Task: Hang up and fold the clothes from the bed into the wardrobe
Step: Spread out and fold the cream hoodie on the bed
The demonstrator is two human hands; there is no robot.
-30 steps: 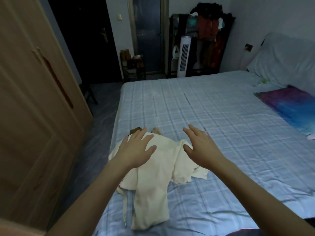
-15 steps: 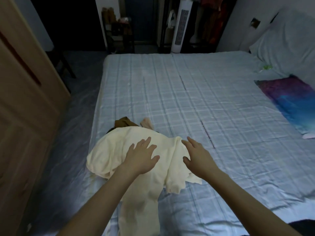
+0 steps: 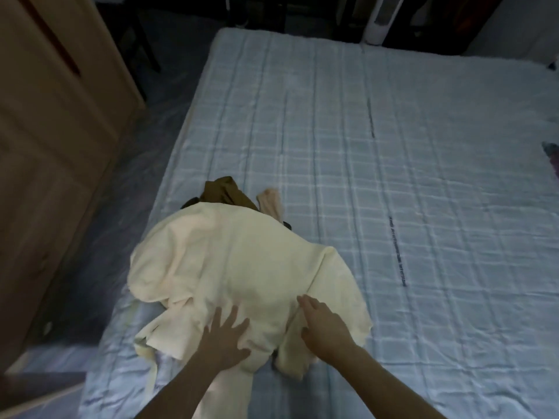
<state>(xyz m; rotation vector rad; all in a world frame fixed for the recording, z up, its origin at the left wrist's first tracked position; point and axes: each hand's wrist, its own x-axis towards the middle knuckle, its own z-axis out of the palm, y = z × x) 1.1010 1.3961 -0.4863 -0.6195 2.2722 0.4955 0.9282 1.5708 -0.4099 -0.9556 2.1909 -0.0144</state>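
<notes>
A cream garment [image 3: 242,267] lies spread over a small pile near the left edge of the bed [image 3: 393,176]. Under its far side a brown garment [image 3: 223,193] and a pale pink piece [image 3: 270,202] stick out. My left hand [image 3: 225,334] rests flat on the near part of the cream garment, fingers apart. Beside it, my right hand [image 3: 323,325] lies on a fold of the same cloth with fingers extended. Neither hand has hold of the fabric. The wooden wardrobe [image 3: 54,131] stands to the left, its doors closed.
A blue checked sheet covers the bed. A strip of floor [image 3: 145,140] runs between bed and wardrobe. A white tower fan [image 3: 379,19] stands beyond the bed's far end. A purple-blue cloth [image 3: 553,158] shows at the right edge.
The view has tilted down and closer to the pile. Both hands have slid toward the near end of the cream garment, staying flat on it.
</notes>
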